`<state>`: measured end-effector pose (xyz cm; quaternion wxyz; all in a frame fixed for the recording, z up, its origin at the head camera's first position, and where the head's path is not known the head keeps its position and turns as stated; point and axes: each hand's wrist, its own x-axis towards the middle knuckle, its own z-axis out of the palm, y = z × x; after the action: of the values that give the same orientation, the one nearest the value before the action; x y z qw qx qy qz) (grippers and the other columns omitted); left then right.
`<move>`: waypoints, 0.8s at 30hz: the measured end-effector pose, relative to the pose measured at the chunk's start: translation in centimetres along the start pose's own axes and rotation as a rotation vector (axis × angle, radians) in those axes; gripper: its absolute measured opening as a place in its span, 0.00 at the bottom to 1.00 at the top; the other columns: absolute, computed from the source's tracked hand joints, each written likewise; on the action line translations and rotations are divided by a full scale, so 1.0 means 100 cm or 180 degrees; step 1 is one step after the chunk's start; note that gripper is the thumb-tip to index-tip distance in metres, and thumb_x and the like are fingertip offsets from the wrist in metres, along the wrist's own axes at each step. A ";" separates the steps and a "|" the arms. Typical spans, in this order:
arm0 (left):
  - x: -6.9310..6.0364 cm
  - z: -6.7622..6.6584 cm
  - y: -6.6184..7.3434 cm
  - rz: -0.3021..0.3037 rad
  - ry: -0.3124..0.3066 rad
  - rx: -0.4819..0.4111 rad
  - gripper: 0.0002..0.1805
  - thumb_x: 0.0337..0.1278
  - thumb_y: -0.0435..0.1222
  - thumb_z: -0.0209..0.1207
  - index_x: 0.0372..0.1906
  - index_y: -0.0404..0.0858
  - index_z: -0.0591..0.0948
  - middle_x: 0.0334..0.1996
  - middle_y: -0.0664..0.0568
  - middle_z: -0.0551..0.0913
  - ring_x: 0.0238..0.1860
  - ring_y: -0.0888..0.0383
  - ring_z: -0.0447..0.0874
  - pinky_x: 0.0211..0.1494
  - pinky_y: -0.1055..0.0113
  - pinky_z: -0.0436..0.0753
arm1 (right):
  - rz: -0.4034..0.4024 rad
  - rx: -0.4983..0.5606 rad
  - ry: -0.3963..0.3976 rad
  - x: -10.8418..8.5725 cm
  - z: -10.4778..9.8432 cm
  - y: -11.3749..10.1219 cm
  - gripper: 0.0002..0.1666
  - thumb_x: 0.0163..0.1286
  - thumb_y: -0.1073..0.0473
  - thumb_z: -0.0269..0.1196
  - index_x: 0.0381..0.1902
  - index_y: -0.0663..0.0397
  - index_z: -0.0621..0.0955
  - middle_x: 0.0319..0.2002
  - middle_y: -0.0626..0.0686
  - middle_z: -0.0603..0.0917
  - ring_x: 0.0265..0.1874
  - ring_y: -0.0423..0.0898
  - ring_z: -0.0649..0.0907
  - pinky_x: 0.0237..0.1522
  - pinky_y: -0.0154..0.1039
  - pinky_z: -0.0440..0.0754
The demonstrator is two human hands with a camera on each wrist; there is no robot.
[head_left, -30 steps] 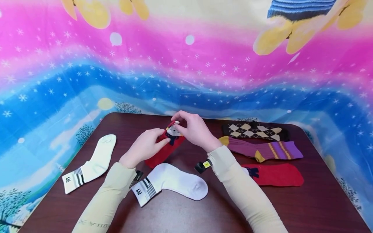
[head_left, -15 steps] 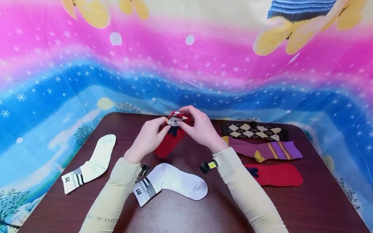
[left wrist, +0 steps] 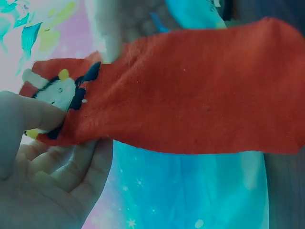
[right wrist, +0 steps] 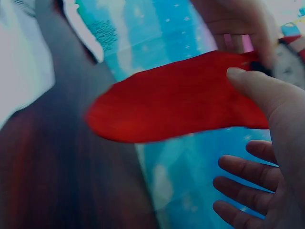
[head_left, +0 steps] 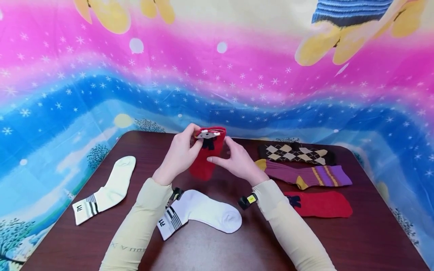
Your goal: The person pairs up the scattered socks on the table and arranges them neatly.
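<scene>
Above the table, my left hand (head_left: 179,154) pinches a red sock (head_left: 202,163) near its cuff, thumb over the grey animal face and fingers behind. The sock hangs toe down, its cuff opening upward. In the left wrist view the sock (left wrist: 200,95) stretches out flat from the left hand (left wrist: 52,152). My right hand (head_left: 239,160) is beside the sock's right edge, fingers and thumb spread apart. From the right wrist, its thumb (right wrist: 252,86) overlaps the sock (right wrist: 176,102), while the other fingers stand away from the cloth; whether the thumb touches is unclear.
A white striped-cuff sock (head_left: 116,180) lies at left, another (head_left: 213,212) in front of the hands. At right lie a second red sock (head_left: 327,204), a purple and yellow sock (head_left: 285,172) and a dark argyle sock (head_left: 291,153). A patterned cloth (head_left: 217,94) hangs behind the table (head_left: 264,244).
The red sock has swung from slanted to nearly upright and shifted slightly right. My right hand has let go of its cuff and moved down to the right; the left keeps its pinch.
</scene>
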<state>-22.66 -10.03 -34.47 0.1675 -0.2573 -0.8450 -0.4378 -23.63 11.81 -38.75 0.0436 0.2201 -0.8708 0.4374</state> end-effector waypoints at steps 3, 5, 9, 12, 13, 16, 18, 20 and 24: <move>0.004 0.004 0.003 0.0067 0.0112 -0.0078 0.10 0.66 0.27 0.58 0.47 0.42 0.74 0.34 0.53 0.82 0.24 0.55 0.72 0.34 0.58 0.75 | 0.0051 0.0110 -0.0108 -0.004 0.007 0.009 0.41 0.59 0.35 0.74 0.66 0.36 0.72 0.54 0.38 0.81 0.50 0.38 0.82 0.53 0.46 0.81; 0.006 0.006 0.007 0.0078 0.0159 -0.0158 0.12 0.64 0.26 0.59 0.47 0.42 0.73 0.37 0.52 0.83 0.24 0.54 0.74 0.35 0.58 0.75 | 0.0101 0.0175 -0.0184 -0.007 0.012 0.014 0.41 0.59 0.37 0.75 0.66 0.37 0.72 0.54 0.38 0.82 0.49 0.38 0.83 0.53 0.46 0.81; 0.008 0.009 0.014 0.0060 0.0134 -0.0325 0.18 0.63 0.25 0.60 0.55 0.42 0.73 0.46 0.49 0.83 0.34 0.56 0.83 0.44 0.57 0.81 | 0.0180 0.0277 -0.0281 -0.011 0.019 0.022 0.39 0.60 0.40 0.75 0.66 0.39 0.73 0.53 0.40 0.83 0.48 0.39 0.84 0.51 0.43 0.82; 0.010 0.012 0.017 0.0103 0.0082 -0.0412 0.24 0.63 0.25 0.61 0.61 0.43 0.75 0.47 0.50 0.83 0.42 0.57 0.85 0.49 0.57 0.83 | 0.0200 0.0330 -0.0314 -0.015 0.022 0.027 0.37 0.61 0.42 0.75 0.65 0.40 0.74 0.52 0.40 0.83 0.48 0.39 0.84 0.49 0.42 0.83; 0.010 0.013 0.018 0.0125 0.0072 -0.0412 0.25 0.63 0.25 0.62 0.63 0.44 0.75 0.47 0.51 0.83 0.42 0.57 0.84 0.49 0.58 0.83 | 0.0202 0.0337 -0.0323 -0.016 0.023 0.028 0.36 0.62 0.43 0.75 0.65 0.40 0.75 0.52 0.40 0.84 0.48 0.39 0.84 0.49 0.42 0.83; 0.012 0.016 0.019 0.0213 0.0081 -0.0403 0.25 0.63 0.25 0.62 0.62 0.47 0.80 0.46 0.54 0.83 0.44 0.59 0.82 0.49 0.59 0.82 | 0.0216 0.0327 -0.0336 -0.019 0.024 0.032 0.33 0.65 0.46 0.74 0.64 0.40 0.75 0.52 0.40 0.84 0.48 0.40 0.84 0.50 0.42 0.83; 0.012 0.018 0.020 0.0247 0.0101 -0.0394 0.23 0.62 0.25 0.63 0.58 0.48 0.85 0.46 0.57 0.83 0.45 0.60 0.81 0.48 0.60 0.82 | 0.0206 0.0281 -0.0311 -0.020 0.024 0.034 0.31 0.66 0.50 0.73 0.64 0.43 0.76 0.52 0.42 0.84 0.49 0.41 0.84 0.51 0.43 0.82; 0.012 0.018 0.020 0.0249 0.0133 -0.0405 0.22 0.59 0.23 0.62 0.53 0.49 0.88 0.46 0.58 0.84 0.47 0.60 0.81 0.47 0.60 0.82 | 0.0219 0.0204 -0.0282 -0.022 0.023 0.035 0.28 0.67 0.52 0.72 0.63 0.45 0.77 0.51 0.43 0.85 0.48 0.42 0.85 0.53 0.44 0.82; 0.012 0.019 0.018 0.0161 0.0176 -0.0475 0.24 0.51 0.20 0.60 0.46 0.49 0.89 0.45 0.60 0.84 0.48 0.60 0.81 0.45 0.61 0.83 | 0.0254 0.0056 -0.0214 -0.024 0.018 0.035 0.23 0.68 0.55 0.71 0.60 0.49 0.81 0.48 0.45 0.87 0.46 0.43 0.86 0.53 0.47 0.82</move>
<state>-22.66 -7.26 -33.74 0.1820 -0.2781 -0.7984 -0.5022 -22.76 13.09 -43.11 -0.0051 0.2002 -0.8760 0.4388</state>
